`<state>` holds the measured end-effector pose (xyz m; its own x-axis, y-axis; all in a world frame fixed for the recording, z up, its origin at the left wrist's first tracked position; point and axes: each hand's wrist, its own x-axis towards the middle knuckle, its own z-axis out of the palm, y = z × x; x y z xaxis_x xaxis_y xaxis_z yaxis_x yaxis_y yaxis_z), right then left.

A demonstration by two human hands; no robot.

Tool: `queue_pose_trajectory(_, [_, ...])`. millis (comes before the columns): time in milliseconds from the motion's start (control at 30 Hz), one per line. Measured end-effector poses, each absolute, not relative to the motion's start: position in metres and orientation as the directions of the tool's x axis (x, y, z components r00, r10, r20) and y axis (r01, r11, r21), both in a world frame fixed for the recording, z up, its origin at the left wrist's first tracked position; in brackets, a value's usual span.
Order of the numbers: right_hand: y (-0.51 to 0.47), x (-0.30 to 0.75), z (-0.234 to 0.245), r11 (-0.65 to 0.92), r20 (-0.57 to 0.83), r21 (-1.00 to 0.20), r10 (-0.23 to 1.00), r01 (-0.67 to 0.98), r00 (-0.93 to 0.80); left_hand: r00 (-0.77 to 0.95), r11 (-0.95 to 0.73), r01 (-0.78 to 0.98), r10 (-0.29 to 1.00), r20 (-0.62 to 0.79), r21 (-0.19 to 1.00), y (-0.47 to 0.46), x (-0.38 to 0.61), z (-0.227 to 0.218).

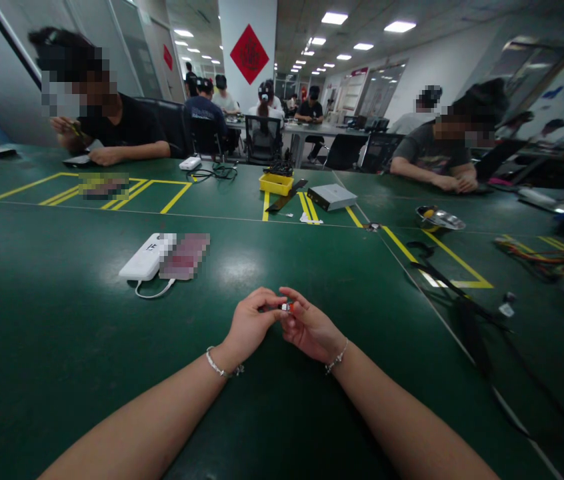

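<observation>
Between my two hands, just above the green table (112, 373), is a small white-and-orange piece (287, 307), too small for me to tell its kind. My left hand (253, 321) pinches its white end between thumb and fingertips. On the orange end, my right hand (315, 328) closes its thumb and fingers, with the index finger raised a little over the top. The fingers cover much of the piece. Each wrist wears a thin bracelet.
Left of my hands lie a white power bank (143, 259) with a cable and a blurred phone-like slab (185, 257). Farther off stand a yellow tray (276, 184) and a grey box (332, 197). Black straps (467, 320) and a metal bowl (439, 218) lie right. Two people sit across.
</observation>
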<state>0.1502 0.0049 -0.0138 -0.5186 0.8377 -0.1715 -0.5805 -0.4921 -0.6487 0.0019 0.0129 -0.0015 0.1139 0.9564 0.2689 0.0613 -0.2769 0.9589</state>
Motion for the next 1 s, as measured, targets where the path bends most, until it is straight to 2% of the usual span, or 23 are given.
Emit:
queue_pose_trajectory(167, [0.005, 0.149, -0.009, -0.506, -0.179, -0.657, 0.825, -0.56, -0.536, 0.105, -0.34, 0.075, 0.938, 0.331, 0.937, 0.014, 0.003, -0.002])
queue_pose_trajectory(333, [0.009, 0.149, -0.01, -0.486, -0.224, -0.69, 0.848, -0.537, -0.48, 0.101, -0.368, 0.251, 0.93, 0.354, 0.895, 0.02, 0.001, -0.008])
queue_pose_trajectory(500, [0.008, 0.149, -0.012, -0.442, -0.166, -0.727, 0.856, -0.526, -0.489, 0.162, -0.407, 0.356, 0.913, 0.374, 0.841, 0.02, -0.001, -0.008])
queue_pose_trajectory(600, [0.008, 0.149, -0.01, -0.392, -0.126, -0.772, 0.866, -0.5, -0.483, 0.217, -0.423, 0.386, 0.906, 0.364, 0.82, 0.017, -0.001, -0.006])
queue_pose_trajectory(700, [0.016, 0.162, -0.003, -0.262, -0.101, -0.87, 0.924, -0.417, -0.369, 0.244, -0.429, 0.396, 0.902, 0.357, 0.812, 0.017, -0.002, -0.005])
queue_pose_trajectory(767, [0.025, 0.182, 0.002, -0.127, -0.083, -0.963, 0.979, -0.237, -0.187, 0.234, -0.414, 0.416, 0.909, 0.344, 0.81, 0.02, -0.003, -0.008])
queue_pose_trajectory(833, [0.033, 0.214, 0.007, -0.007, 0.003, -0.989, 0.998, 0.147, 0.063, 0.204, -0.382, 0.453, 0.924, 0.323, 0.806, 0.024, -0.006, -0.011])
queue_pose_trajectory(867, [0.036, 0.232, 0.009, 0.003, 0.084, -0.917, 0.979, 0.4, 0.185, 0.187, -0.365, 0.477, 0.931, 0.313, 0.8, 0.026, -0.007, -0.012])
queue_pose_trajectory(900, [0.038, 0.25, 0.01, -0.037, 0.17, -0.782, 0.948, 0.623, 0.27, 0.176, -0.351, 0.499, 0.936, 0.304, 0.793, 0.027, -0.008, -0.014])
queue_pose_trajectory(933, [0.04, 0.268, 0.01, -0.116, 0.224, -0.633, 0.919, 0.765, 0.325, 0.172, -0.343, 0.518, 0.939, 0.297, 0.784, 0.029, -0.009, -0.015])
queue_pose_trajectory(1000, [0.039, 0.3, 0.008, -0.302, 0.262, -0.383, 0.871, 0.873, 0.416, 0.175, -0.349, 0.549, 0.937, 0.304, 0.759, 0.03, -0.009, -0.016])
